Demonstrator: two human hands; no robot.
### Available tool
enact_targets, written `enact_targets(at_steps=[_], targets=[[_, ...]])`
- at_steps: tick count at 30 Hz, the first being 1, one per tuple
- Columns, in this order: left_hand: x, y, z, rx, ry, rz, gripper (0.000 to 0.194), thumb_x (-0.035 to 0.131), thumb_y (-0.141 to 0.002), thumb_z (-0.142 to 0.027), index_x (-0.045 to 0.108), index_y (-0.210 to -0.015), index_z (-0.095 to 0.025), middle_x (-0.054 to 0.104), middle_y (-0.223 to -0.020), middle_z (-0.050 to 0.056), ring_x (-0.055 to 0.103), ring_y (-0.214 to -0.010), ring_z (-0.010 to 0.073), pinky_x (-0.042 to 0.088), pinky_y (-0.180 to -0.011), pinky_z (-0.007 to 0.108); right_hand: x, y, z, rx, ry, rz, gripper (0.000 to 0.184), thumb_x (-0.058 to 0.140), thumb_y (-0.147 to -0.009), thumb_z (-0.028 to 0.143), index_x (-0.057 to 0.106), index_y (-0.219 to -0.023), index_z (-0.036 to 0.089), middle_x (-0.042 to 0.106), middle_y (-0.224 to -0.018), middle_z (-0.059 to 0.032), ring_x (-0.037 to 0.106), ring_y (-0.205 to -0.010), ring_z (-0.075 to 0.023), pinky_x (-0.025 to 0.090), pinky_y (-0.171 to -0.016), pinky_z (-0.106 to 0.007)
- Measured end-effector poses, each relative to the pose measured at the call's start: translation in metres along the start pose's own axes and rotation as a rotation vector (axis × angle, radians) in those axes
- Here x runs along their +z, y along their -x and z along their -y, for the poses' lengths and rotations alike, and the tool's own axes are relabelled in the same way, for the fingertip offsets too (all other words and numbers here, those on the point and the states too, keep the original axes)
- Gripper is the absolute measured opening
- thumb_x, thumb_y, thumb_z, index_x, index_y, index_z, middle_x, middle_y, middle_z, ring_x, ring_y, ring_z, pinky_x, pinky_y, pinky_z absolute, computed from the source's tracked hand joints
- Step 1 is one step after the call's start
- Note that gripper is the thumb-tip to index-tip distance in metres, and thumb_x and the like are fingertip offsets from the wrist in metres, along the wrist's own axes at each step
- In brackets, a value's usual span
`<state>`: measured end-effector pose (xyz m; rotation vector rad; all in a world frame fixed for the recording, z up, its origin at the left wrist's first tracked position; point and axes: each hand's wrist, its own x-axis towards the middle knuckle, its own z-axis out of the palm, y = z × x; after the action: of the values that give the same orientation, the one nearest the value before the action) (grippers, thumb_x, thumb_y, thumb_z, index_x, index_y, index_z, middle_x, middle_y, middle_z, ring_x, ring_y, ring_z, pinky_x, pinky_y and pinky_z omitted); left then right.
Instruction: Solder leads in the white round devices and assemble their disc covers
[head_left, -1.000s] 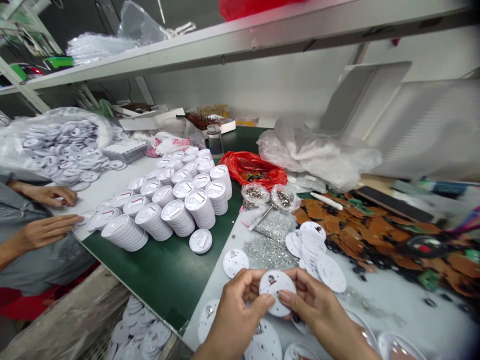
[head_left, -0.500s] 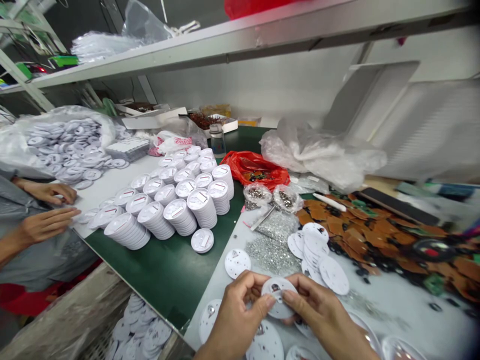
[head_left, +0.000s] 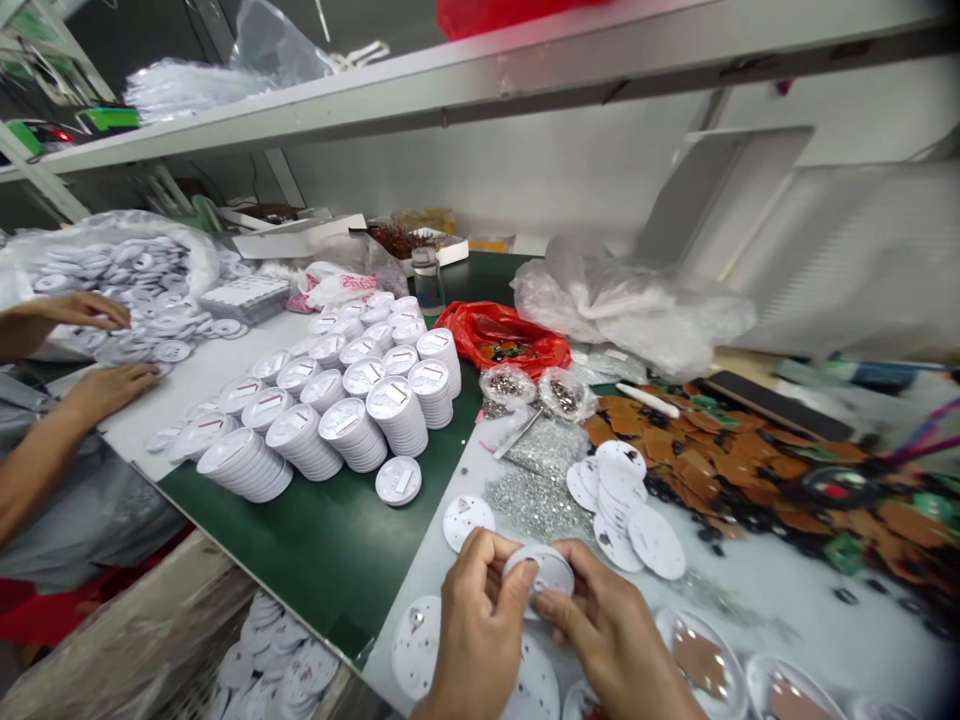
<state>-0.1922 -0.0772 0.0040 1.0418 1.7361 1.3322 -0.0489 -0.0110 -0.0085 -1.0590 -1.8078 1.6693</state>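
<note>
Between both hands I hold a round white plastic disc (head_left: pixel 551 568), tilted up over the pale work surface. My left hand (head_left: pixel 484 610) pinches its left edge, thumb on the face. My right hand (head_left: pixel 600 620) grips its right side, with the thumb low on the rim. Under my wrists lie more white discs, one at the left (head_left: pixel 416 645) with small holes. Another single disc (head_left: pixel 469 522) lies just beyond my left hand. A loose pile of white discs (head_left: pixel 621 500) is beyond my right hand. White round housings with brown boards (head_left: pixel 701 660) sit at the right.
Stacks of white round units (head_left: pixel 349 432) stand on the green mat (head_left: pixel 300 560). Tiny metal parts (head_left: pixel 536 505) are heaped ahead, near a red bag (head_left: pixel 502 340). Brown boards (head_left: pixel 720 455) spread at the right. A co-worker's hands (head_left: pixel 112 390) are at the left, near a bag of discs.
The disc in my hands has tilted, and my right thumb has moved down towards its rim. The co-worker's hands have moved apart, one up towards the bag of discs. The view has shifted slightly.
</note>
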Motion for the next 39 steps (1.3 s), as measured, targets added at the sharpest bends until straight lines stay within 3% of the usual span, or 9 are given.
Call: enact_targets(at_steps=[7,10,13,16,19,24,29,35,39], targets=[[-0.014,-0.007,-0.005,-0.041,0.084,0.277,0.018,0.065,-0.090,-0.032,0.066,-0.100,-0.018,0.074,-0.098,0.007,0.070,-0.090,0.0231,0.053,-0.081,0.031,-0.006,-0.004,0.005,0.084,-0.329,0.050,0.030,0.078,-0.084,0.045,0.064,-0.089,0.019,0.065,-0.081,-0.0012,0.065,-0.074,-0.0192,0.056,-0.070,-0.032],[-0.013,-0.003,-0.001,-0.113,0.143,0.294,0.026,0.066,-0.091,-0.039,0.065,-0.106,-0.018,0.072,-0.084,0.004,0.068,-0.075,0.0192,0.051,-0.070,0.027,-0.007,0.001,0.011,0.055,-0.294,0.048,0.028,0.074,-0.088,0.046,0.066,-0.095,0.020,0.069,-0.085,-0.0026,0.070,-0.080,-0.0212,0.058,-0.073,-0.033],[-0.012,-0.003,0.001,-0.220,0.142,0.264,0.036,0.067,-0.088,-0.048,0.064,-0.107,-0.018,0.058,-0.062,-0.004,0.055,-0.054,0.0148,0.042,-0.054,0.024,-0.023,0.004,0.012,-0.031,0.021,0.036,0.025,0.062,-0.096,0.038,0.067,-0.113,0.020,0.076,-0.095,-0.0064,0.074,-0.088,-0.0240,0.060,-0.076,-0.035],[-0.016,-0.009,0.000,-0.210,0.070,0.216,0.041,0.068,-0.086,-0.047,0.064,-0.115,-0.018,0.053,-0.066,-0.005,0.049,-0.053,0.0128,0.037,-0.051,0.023,-0.065,0.005,0.001,-0.257,0.701,-0.205,0.033,0.060,-0.096,0.032,0.063,-0.127,0.019,0.077,-0.112,-0.0140,0.075,-0.095,-0.0292,0.060,-0.082,-0.046],[-0.023,-0.017,-0.003,-0.131,-0.095,0.232,0.046,0.066,-0.086,-0.039,0.062,-0.127,-0.020,0.055,-0.073,-0.004,0.050,-0.057,0.0136,0.038,-0.054,0.023,-0.109,0.000,-0.018,-0.323,0.858,-0.311,0.032,0.069,-0.087,0.027,0.066,-0.118,0.020,0.072,-0.126,-0.0202,0.066,-0.116,-0.0414,0.047,-0.099,-0.066],[-0.023,-0.023,-0.003,0.015,-0.509,0.379,0.043,0.048,-0.097,-0.034,0.064,-0.135,-0.023,0.072,-0.088,0.007,0.067,-0.086,0.0270,0.050,-0.076,0.034,-0.135,-0.014,-0.041,-0.389,0.949,-0.301,0.037,0.070,-0.074,0.011,0.066,-0.109,0.022,0.074,-0.123,-0.0163,0.065,-0.119,-0.0419,0.048,-0.095,-0.063],[-0.018,-0.021,-0.003,0.075,-0.758,0.357,0.046,0.042,-0.098,-0.030,0.065,-0.137,-0.021,0.067,-0.126,0.016,0.068,-0.107,0.0338,0.053,-0.087,0.040,-0.133,-0.002,-0.024,-0.443,0.941,-0.335,0.032,0.067,-0.087,0.027,0.061,-0.118,0.021,0.070,-0.123,-0.0181,0.067,-0.114,-0.0388,0.053,-0.094,-0.060],[-0.004,0.003,-0.014,0.168,-0.307,0.344,0.041,0.045,-0.103,-0.043,0.064,-0.133,-0.022,0.069,-0.108,0.010,0.066,-0.096,0.0253,0.051,-0.085,0.033,-0.078,0.039,-0.005,-0.512,0.816,-0.364,0.038,0.066,-0.093,0.038,0.058,-0.128,0.027,0.066,-0.131,-0.0166,0.069,-0.116,-0.0355,0.064,-0.087,-0.046],[0.007,0.017,-0.006,-0.051,0.012,0.509,0.043,0.050,-0.100,-0.056,0.067,-0.100,-0.017,0.061,-0.077,0.003,0.059,-0.070,0.0178,0.047,-0.064,0.025,-0.029,0.065,-0.023,-0.564,0.896,-0.303,0.034,0.059,-0.094,0.025,0.060,-0.128,0.025,0.067,-0.139,-0.0147,0.072,-0.115,-0.0335,0.064,-0.091,-0.046]])
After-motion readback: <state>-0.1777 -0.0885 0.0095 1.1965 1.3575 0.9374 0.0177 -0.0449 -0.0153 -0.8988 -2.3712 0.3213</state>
